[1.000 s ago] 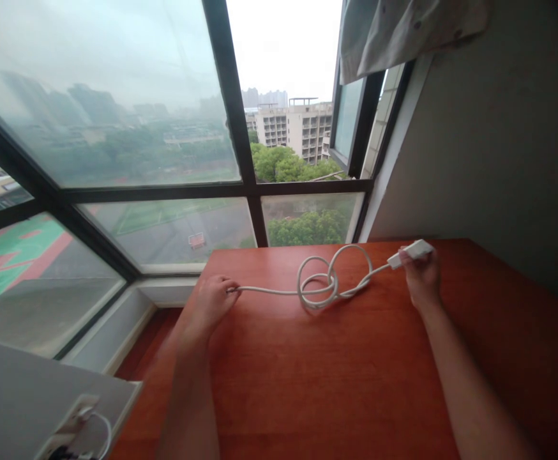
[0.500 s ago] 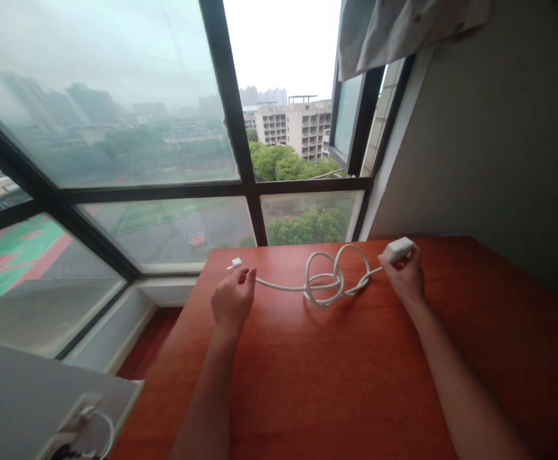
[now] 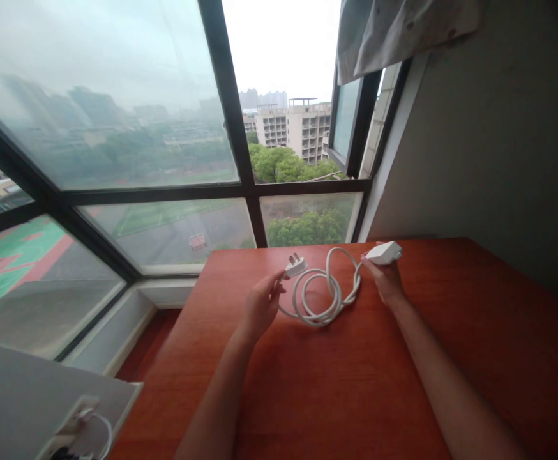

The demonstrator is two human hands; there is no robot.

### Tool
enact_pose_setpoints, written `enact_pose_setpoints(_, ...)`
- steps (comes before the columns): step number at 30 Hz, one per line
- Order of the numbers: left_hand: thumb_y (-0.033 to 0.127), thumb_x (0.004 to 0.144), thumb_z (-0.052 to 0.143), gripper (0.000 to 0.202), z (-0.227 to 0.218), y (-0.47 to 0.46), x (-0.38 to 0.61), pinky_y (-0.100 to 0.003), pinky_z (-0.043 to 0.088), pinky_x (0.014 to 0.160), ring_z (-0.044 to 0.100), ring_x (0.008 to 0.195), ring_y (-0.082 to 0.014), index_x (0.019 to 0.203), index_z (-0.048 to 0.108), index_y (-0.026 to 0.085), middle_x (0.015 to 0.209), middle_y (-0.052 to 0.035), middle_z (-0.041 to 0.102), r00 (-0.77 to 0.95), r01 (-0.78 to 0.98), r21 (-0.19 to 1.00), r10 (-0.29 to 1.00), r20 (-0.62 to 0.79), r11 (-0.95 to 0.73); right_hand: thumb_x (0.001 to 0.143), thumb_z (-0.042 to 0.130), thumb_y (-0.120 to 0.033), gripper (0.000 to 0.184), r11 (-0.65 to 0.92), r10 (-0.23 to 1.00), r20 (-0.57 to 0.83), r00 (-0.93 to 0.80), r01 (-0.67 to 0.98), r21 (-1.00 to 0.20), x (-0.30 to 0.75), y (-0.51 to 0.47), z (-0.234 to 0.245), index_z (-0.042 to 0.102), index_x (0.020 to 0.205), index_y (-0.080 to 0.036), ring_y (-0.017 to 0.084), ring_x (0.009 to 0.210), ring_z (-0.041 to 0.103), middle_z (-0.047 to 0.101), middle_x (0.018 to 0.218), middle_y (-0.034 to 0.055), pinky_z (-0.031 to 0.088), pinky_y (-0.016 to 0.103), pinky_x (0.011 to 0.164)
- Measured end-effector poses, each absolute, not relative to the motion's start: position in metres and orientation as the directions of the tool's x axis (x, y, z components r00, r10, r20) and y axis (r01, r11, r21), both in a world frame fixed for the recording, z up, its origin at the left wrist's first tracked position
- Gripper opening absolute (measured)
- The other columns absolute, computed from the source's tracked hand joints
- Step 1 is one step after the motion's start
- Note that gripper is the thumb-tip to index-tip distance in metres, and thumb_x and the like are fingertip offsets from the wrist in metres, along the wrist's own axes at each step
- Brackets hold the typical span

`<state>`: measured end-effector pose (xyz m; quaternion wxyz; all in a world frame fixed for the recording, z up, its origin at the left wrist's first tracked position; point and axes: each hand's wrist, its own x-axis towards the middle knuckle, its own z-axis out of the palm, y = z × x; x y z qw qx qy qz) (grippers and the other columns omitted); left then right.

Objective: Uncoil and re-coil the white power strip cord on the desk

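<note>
A white power cable [image 3: 324, 295] lies in loose loops on the red-brown wooden table [image 3: 355, 396]. My left hand [image 3: 261, 305] pinches the cable just behind its white plug [image 3: 295, 264], which is lifted off the table. My right hand [image 3: 385, 278] is closed on the white block-shaped end [image 3: 384, 253] of the same cable, held a little above the table near its far edge. The loops hang and rest between the two hands.
A large dark-framed window [image 3: 241, 188] runs along the far and left side of the table. A grey wall [image 3: 499, 140] stands at the right. A grey surface with a white socket and cable [image 3: 75, 425] sits at the lower left. Cloth [image 3: 403, 29] hangs at the top.
My left hand has moved right and up with the plug end, towards my right hand. My right hand has shifted left. The cable between them has slackened into rounder loops.
</note>
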<state>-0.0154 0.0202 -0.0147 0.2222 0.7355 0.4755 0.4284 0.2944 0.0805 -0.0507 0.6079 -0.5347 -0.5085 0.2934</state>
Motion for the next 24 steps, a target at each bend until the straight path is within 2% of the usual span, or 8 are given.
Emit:
enact_pose_setpoints(3,0.017,0.090,0.041,0.034,-0.012,0.016,-0.010,-0.025,0.049,0.075,0.065,0.079,-0.0133,0.121,0.055,0.023,0.105,-0.0068,0.066,0.211,0.552,0.665,0.856,0.472,-0.502,0.073,0.066,-0.041,0.044,0.309,0.892,0.382,0.244,0.289,-0.906,0.274,0.076,-0.045,0.051,0.111,-0.023,0.022,0.095,0.061,0.064,0.104,0.0052,0.045,0.034,0.089)
enact_pose_setpoints(6,0.016,0.090,0.041,0.036,-0.009,0.012,-0.005,-0.027,0.048,0.080,0.063,0.090,-0.0154,0.122,0.055,0.024,0.108,-0.0070,0.066,0.257,0.588,0.596,0.825,0.503,-0.547,0.073,0.066,-0.040,0.040,0.320,0.919,0.381,0.104,0.370,-0.872,0.249,0.071,-0.044,0.052,0.107,-0.022,0.022,0.089,0.061,0.065,0.100,0.0059,0.047,0.034,0.083)
enact_pose_setpoints(12,0.015,0.090,0.043,0.035,-0.019,0.013,0.000,-0.023,0.051,0.069,0.064,0.071,-0.0105,0.123,0.051,0.024,0.101,-0.0048,0.068,0.244,0.508,0.667,0.833,0.496,-0.546,0.079,0.058,-0.039,0.032,0.411,0.911,0.380,-0.158,0.283,-0.867,0.215,0.063,-0.058,0.050,0.104,-0.020,0.020,0.086,0.061,0.064,0.098,0.0050,0.048,0.032,0.077)
enact_pose_setpoints(14,0.015,0.089,0.043,0.035,-0.022,0.015,0.001,-0.022,0.051,0.067,0.065,0.072,-0.0104,0.122,0.051,0.023,0.101,-0.0049,0.068,0.225,0.500,0.680,0.838,0.496,-0.536,0.081,0.056,-0.039,0.030,0.427,0.903,0.382,-0.195,0.327,-0.843,0.214,0.060,-0.057,0.050,0.102,-0.020,0.020,0.085,0.060,0.063,0.096,0.0051,0.047,0.031,0.076)
enact_pose_setpoints(16,0.015,0.089,0.043,0.034,-0.023,0.016,0.001,-0.022,0.052,0.065,0.065,0.070,-0.0101,0.122,0.051,0.023,0.100,-0.0049,0.068,0.195,0.499,0.693,0.846,0.496,-0.521,0.081,0.055,-0.038,0.029,0.445,0.896,0.386,-0.221,0.435,-0.783,0.216,0.056,-0.051,0.050,0.103,-0.019,0.020,0.085,0.059,0.062,0.095,0.0058,0.046,0.032,0.076)
enact_pose_setpoints(19,0.016,0.089,0.044,0.033,-0.024,0.017,0.001,-0.022,0.052,0.063,0.063,0.065,-0.0091,0.121,0.051,0.022,0.097,-0.0047,0.067,0.152,0.486,0.714,0.853,0.499,-0.504,0.079,0.056,-0.032,0.039,0.466,0.883,0.374,-0.284,0.632,-0.619,0.217,0.048,-0.040,0.045,0.114,-0.018,0.023,0.091,0.057,0.061,0.102,0.0091,0.044,0.034,0.081)
enact_pose_setpoints(22,0.017,0.090,0.044,0.032,-0.025,0.017,0.001,-0.021,0.052,0.063,0.063,0.063,-0.0085,0.121,0.050,0.022,0.096,-0.0042,0.067,0.143,0.471,0.722,0.852,0.504,-0.507,0.075,0.059,-0.029,0.052,0.469,0.880,0.313,-0.358,0.761,-0.448,0.212,0.041,-0.037,0.041,0.122,-0.016,0.026,0.103,0.053,0.059,0.111,0.0136,0.040,0.037,0.087)
enact_pose_setpoints(24,0.017,0.090,0.043,0.032,-0.025,0.017,0.001,-0.021,0.051,0.063,0.063,0.064,-0.0085,0.121,0.050,0.022,0.096,-0.0038,0.067,0.141,0.474,0.722,0.853,0.502,-0.503,0.072,0.060,-0.029,0.053,0.458,0.887,0.251,-0.388,0.811,-0.363,0.208,0.038,-0.038,0.043,0.121,-0.015,0.028,0.104,0.053,0.059,0.110,0.0149,0.039,0.038,0.087)
